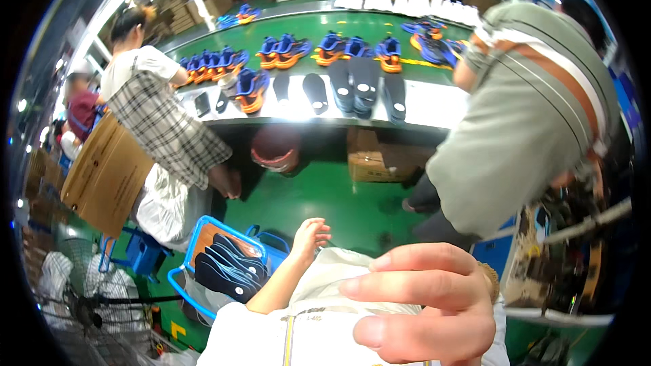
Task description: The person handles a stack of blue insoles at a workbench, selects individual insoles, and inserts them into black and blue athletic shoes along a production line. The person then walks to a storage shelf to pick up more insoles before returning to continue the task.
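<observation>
My left hand (pixel 311 238) is low in front of my body, its fingers loosely bent and apart, with nothing in it. Close to the camera at the lower right, my right hand (pixel 430 301) is raised, its bent fingers spread and nothing visible between them. Beside my left forearm, several black insoles with blue edges (pixel 230 266) lie stacked on a blue-framed chair (pixel 203 230). Beyond both hands, a white bench (pixel 434 100) bears dark insole stacks (pixel 364 88) and a blue and orange sneaker (pixel 251 89).
A green conveyor belt (pixel 298 76) behind the bench carries several blue and orange sneakers. Under the bench are a red bin (pixel 276 149) and a cardboard box (pixel 373 157). One person (pixel 159 98) stands at the left, another (pixel 522 108) leans in at the right. A fan (pixel 91 312) is lower left.
</observation>
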Motion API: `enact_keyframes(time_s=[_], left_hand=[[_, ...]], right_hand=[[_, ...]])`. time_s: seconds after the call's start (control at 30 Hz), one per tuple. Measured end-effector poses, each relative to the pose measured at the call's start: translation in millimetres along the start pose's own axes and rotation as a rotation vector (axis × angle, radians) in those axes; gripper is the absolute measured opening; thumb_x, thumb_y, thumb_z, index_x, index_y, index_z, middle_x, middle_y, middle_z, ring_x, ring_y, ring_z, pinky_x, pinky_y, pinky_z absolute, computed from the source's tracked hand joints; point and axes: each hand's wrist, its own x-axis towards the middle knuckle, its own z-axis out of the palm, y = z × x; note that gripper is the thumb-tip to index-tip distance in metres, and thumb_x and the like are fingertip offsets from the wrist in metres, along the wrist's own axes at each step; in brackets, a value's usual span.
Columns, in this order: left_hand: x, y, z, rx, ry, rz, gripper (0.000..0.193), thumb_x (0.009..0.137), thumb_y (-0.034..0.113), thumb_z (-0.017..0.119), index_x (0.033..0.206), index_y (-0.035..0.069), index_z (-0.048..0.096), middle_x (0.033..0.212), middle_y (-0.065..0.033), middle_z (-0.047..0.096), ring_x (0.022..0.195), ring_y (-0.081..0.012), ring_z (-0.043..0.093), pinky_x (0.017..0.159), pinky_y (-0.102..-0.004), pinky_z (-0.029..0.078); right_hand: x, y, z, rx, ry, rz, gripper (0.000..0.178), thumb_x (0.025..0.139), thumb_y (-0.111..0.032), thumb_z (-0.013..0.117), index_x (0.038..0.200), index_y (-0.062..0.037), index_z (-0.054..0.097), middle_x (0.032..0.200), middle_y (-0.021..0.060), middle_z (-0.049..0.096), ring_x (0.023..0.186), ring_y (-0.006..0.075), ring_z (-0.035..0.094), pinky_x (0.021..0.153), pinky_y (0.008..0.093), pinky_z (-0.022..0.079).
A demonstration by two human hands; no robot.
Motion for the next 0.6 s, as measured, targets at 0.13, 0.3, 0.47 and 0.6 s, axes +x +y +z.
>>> enact_keyframes(time_s=[0.13, 0.3, 0.47, 0.6], left_hand=[[43, 6, -8, -0.195, 0.094, 0.006, 0.026, 0.084, 0.024, 0.053, 0.104, 0.008, 0.05, 0.09, -0.0067, 0.058, 0.073, -0.0159, 0.058, 0.063, -0.0278, 0.044], [95, 50, -15, -0.194, 0.328, 0.032, 0.02, 0.085, 0.026, 0.054, 0.094, 0.008, 0.056, 0.088, -0.0038, 0.06, 0.078, -0.0137, 0.057, 0.065, -0.0291, 0.046], [177, 145, -54, -0.003, 0.784, 0.441, 0.013, 0.087, 0.016, 0.054, 0.091, 0.006, 0.061, 0.089, -0.0027, 0.058, 0.086, -0.0123, 0.053, 0.076, -0.0264, 0.041], [249, 287, -62, 0.874, 0.818, 0.857, 0.018, 0.085, 0.016, 0.056, 0.097, 0.007, 0.063, 0.11, -0.011, 0.049, 0.106, -0.0272, 0.042, 0.094, -0.037, 0.031]], right_hand=[[-46, 72, -15, 0.259, -0.352, 0.455, 0.03, 0.072, -0.007, 0.063, 0.101, -0.0045, 0.059, 0.093, 0.0134, 0.062, 0.084, 0.0251, 0.059, 0.076, 0.0342, 0.047], [-191, 221, -16, 0.065, -0.867, 1.113, 0.036, 0.08, -0.015, 0.057, 0.113, -0.0019, 0.052, 0.104, 0.0175, 0.058, 0.091, 0.0312, 0.056, 0.078, 0.037, 0.046], [-329, 356, 1, -0.467, -1.086, 1.252, 0.038, 0.079, -0.028, 0.056, 0.11, -0.0055, 0.054, 0.099, 0.0142, 0.056, 0.093, 0.0304, 0.054, 0.078, 0.0402, 0.043], [-369, 431, 29, -0.675, -1.34, 1.309, 0.044, 0.072, -0.042, 0.063, 0.096, -0.0059, 0.059, 0.091, 0.0122, 0.059, 0.087, 0.026, 0.055, 0.074, 0.0392, 0.04]])
